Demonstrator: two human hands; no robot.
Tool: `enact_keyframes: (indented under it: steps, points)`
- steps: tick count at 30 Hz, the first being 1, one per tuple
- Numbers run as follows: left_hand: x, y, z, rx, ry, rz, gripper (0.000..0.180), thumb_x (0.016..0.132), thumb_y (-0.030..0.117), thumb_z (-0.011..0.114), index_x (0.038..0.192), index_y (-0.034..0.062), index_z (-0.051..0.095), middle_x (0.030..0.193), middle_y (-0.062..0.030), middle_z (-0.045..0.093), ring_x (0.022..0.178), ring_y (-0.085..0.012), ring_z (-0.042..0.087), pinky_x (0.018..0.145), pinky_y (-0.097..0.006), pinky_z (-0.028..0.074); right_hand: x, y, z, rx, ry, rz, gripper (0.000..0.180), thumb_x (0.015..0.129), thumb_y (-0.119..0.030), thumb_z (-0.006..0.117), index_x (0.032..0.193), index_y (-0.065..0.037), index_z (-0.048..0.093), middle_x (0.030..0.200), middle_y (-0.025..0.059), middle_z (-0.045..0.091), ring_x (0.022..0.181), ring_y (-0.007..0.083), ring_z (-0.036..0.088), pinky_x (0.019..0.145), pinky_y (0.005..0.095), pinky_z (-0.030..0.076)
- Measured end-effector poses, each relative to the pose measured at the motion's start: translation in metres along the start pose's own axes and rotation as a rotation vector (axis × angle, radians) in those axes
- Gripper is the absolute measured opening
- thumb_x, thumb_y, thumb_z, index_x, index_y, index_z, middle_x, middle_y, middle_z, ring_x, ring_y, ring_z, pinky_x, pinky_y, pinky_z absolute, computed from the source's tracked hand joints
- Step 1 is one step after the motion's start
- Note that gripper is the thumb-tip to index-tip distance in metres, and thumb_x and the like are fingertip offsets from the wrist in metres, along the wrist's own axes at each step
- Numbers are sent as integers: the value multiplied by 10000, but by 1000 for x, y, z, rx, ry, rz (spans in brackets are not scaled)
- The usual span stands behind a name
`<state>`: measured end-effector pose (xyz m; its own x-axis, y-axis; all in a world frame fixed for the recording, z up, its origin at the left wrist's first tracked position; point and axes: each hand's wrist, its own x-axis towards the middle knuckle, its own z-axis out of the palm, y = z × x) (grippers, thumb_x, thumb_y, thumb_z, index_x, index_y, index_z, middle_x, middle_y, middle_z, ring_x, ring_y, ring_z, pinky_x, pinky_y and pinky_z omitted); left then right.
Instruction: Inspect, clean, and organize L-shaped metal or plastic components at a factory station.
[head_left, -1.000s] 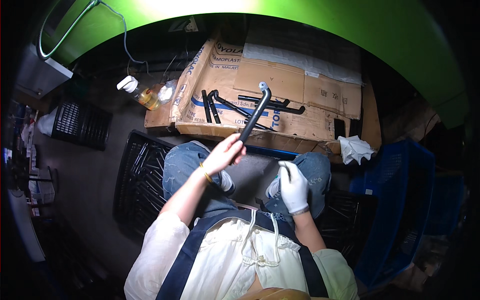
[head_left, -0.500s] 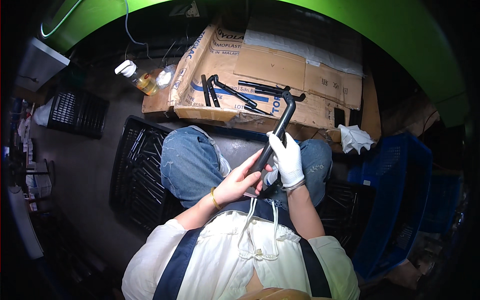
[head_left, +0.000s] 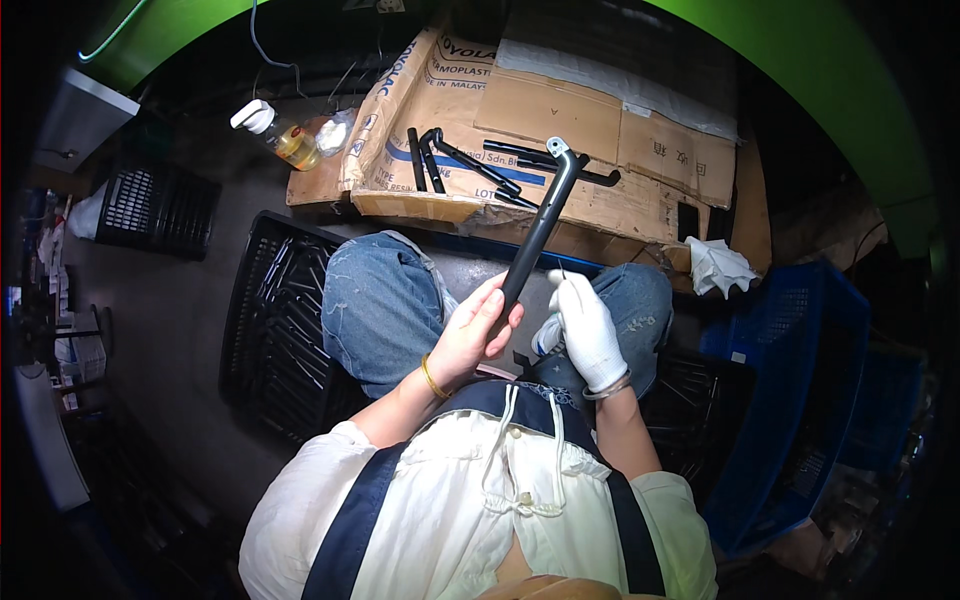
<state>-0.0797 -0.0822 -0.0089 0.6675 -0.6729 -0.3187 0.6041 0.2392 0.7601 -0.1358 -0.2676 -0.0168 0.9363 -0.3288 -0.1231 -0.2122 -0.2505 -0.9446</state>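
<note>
My bare left hand (head_left: 474, 332) grips the lower end of a long black metal arm (head_left: 538, 233) that slants up and away to a silver forked tip. My right hand (head_left: 588, 328), in a white glove, is closed around something small and thin right beside the arm's shaft; I cannot make out what it is. Both hands hover over my lap, between my jeans-clad knees. Several more black arms (head_left: 470, 165) lie on flattened brown cardboard (head_left: 560, 110) in front of my knees.
A black plastic crate (head_left: 272, 330) with black parts stands at my left, another black crate (head_left: 158, 208) farther left. Blue crates (head_left: 800, 400) stand at my right. A spray bottle (head_left: 282, 136) with yellow liquid and a white rag (head_left: 722, 266) lie by the cardboard.
The black arm has come down from out over the cardboard to my lap. My gloved right hand rose from my knee to the shaft, then slid down next to my left hand.
</note>
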Motion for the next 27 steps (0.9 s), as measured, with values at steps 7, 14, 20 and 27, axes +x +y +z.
enact_keyframes:
  steps: [7, 14, 20, 27]
  points:
    - [2, -1, -3, 49, -16, 42, 475, 1081, 315, 448, 1502, 102, 382, 931, -5, 563, 544, -21, 420, 488, -163, 355, -21, 5, -8, -47, -123, 76, 252, 1002, -144, 451, 1091, -24, 654, 894, 127, 623, 859, 282, 620, 803, 370, 491]
    - [4, 3, 3, -58, 23, -21, 510, 1067, 326, 467, 1513, 105, 354, 967, -25, 558, 546, -36, 419, 487, -185, 386, -26, -8, -7, -57, -78, -32, 259, 1032, -111, 462, 1185, -12, 646, 817, 19, 588, 716, 92, 544, 698, 247, 463]
    - [1, 12, 3, -165, -25, -103, 472, 1089, 355, 383, 1480, 92, 374, 887, -22, 515, 506, -41, 391, 395, -171, 330, -36, -30, -9, 23, -180, 27, 233, 1022, -73, 474, 1149, -9, 659, 784, 45, 600, 702, 87, 549, 664, 249, 462]
    - [0, 11, 7, -82, 20, -78, 496, 1094, 376, 359, 1495, 84, 370, 816, -27, 530, 466, -38, 373, 397, -174, 326, -38, -46, -2, -250, -101, -161, 145, 981, -110, 552, 1034, -22, 654, 832, 146, 673, 735, 280, 679, 661, 352, 519]
